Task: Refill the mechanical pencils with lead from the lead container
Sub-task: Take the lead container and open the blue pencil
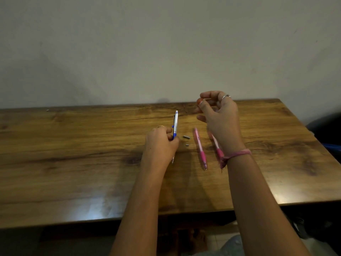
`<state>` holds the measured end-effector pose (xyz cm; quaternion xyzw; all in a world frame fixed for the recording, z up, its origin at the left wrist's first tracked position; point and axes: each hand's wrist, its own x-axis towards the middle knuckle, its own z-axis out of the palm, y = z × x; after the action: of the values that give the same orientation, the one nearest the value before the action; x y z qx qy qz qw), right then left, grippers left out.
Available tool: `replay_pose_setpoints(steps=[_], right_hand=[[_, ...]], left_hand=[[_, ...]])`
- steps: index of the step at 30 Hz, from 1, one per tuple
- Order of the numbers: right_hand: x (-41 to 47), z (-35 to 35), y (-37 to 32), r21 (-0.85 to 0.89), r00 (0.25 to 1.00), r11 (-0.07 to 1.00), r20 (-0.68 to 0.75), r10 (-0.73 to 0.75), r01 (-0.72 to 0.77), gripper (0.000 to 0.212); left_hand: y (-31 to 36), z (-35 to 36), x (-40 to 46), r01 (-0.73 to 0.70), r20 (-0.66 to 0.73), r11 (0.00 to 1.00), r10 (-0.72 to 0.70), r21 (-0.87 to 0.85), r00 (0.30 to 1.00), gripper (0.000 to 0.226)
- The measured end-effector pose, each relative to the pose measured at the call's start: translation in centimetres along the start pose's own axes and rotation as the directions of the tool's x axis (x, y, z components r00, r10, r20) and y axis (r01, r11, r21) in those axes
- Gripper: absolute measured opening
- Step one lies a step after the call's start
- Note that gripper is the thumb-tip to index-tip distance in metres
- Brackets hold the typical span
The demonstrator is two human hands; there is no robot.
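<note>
No lead container can be made out; two small grey pieces (186,137) lie on the tabletop (73,154) between the pencils. The left hand (160,143) has its grip closed around a blue-and-silver pencil (175,124), held nearly upright, tip down. The right hand (219,117) hovers raised, thumb and forefinger pinched on a thin lead (207,98). Two pink pencils (200,147) lie on the glossy wood-grain top, one partly hidden beneath the right wrist.
</note>
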<state>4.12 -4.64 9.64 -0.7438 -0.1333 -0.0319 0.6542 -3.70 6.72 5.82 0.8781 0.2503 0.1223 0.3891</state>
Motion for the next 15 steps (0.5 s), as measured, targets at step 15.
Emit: replay_pose_setpoints(steps=[15], right_hand=[[-0.6, -1.3, -3.3, -0.099, 0.955, 0.964, -0.139, -0.261, 0.249, 0.010]], left_hand=[[0.9, -0.8, -0.6, -0.305, -0.144, 0.948, 0.290, -0.095, 0.946, 0.020]])
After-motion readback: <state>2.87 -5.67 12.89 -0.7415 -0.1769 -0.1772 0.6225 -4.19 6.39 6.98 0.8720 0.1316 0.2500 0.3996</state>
